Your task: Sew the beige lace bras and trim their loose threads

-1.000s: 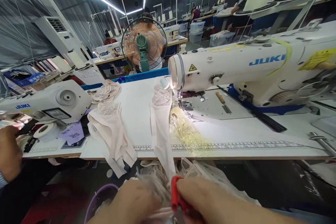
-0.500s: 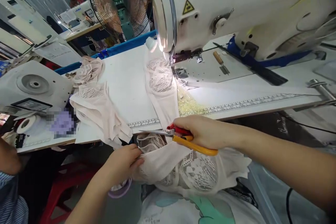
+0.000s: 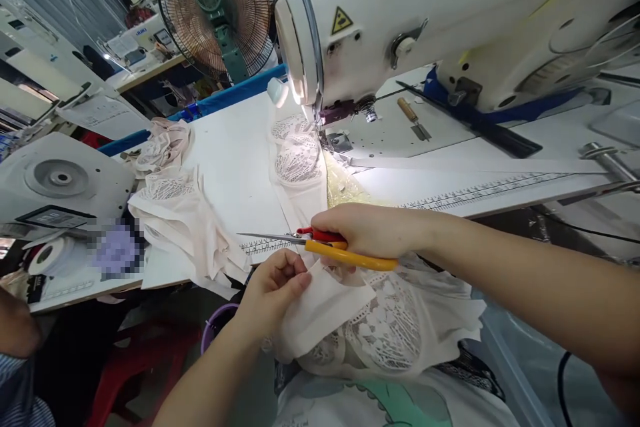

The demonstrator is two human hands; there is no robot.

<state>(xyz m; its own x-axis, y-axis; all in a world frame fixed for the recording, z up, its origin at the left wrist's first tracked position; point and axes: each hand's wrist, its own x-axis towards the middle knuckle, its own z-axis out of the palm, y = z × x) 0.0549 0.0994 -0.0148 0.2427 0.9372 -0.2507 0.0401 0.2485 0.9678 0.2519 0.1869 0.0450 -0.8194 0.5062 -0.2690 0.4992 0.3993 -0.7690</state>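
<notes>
My right hand [image 3: 360, 233] is closed around a pair of scissors [image 3: 350, 257] with yellow and red handles, its blades pointing left over the table edge. Below them, my left hand [image 3: 280, 283] pinches the edge of a pale beige lace bra [image 3: 385, 327] between thumb and fingers. The bra lies across my lap, its lace cups partly folded over. Another lace bra piece [image 3: 297, 167] lies under the needle of the sewing machine [image 3: 345, 47] and runs to the table's front edge.
A pile of beige pieces [image 3: 185, 213] lies left on the table. Behind stands a fan [image 3: 215, 13]. A wooden-handled tool [image 3: 413, 117] rests by the machine. At lower left are a red stool [image 3: 145, 360], a purple-rimmed bin [image 3: 210, 327] and another person's arm [image 3: 17, 327].
My left hand has risen and moved right, now pinching the bra fabric's edge. My right hand and the scissors have shifted slightly left and up. The view has also shifted a little.
</notes>
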